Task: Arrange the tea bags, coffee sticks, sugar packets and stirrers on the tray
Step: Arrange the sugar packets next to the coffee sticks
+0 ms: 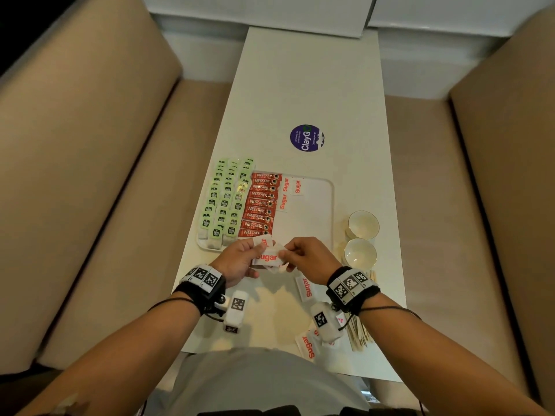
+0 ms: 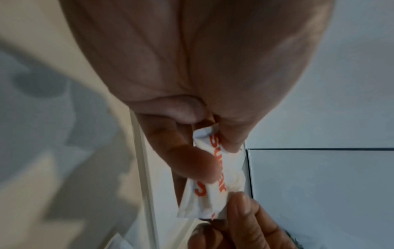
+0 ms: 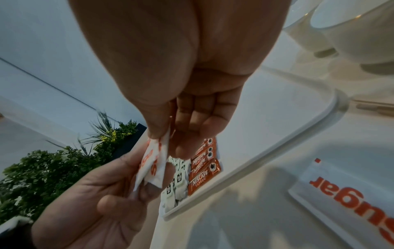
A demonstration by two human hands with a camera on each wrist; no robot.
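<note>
A white tray point(image 1: 326, 205) lies mid-table with green tea bags point(image 1: 225, 199) along its left side, red coffee sticks point(image 1: 261, 205) beside them and three sugar packets point(image 1: 285, 193) right of those. Just above the tray's near edge my left hand point(image 1: 240, 259) holds a small bunch of white sugar packets point(image 1: 267, 255). My right hand point(image 1: 303, 253) pinches the right end of that bunch point(image 2: 215, 176), seen edge-on point(image 3: 152, 161) in the right wrist view. More sugar packets point(image 1: 306, 288) lie loose on the table near me. Wooden stirrers point(image 1: 357, 334) lie by my right wrist.
Two white cups point(image 1: 362, 225) on saucers stand right of the tray. A round purple sticker point(image 1: 307, 138) lies on the table beyond the tray. Beige sofa seats flank the narrow white table point(image 1: 300, 85). Plants point(image 3: 53, 166) show in the right wrist view.
</note>
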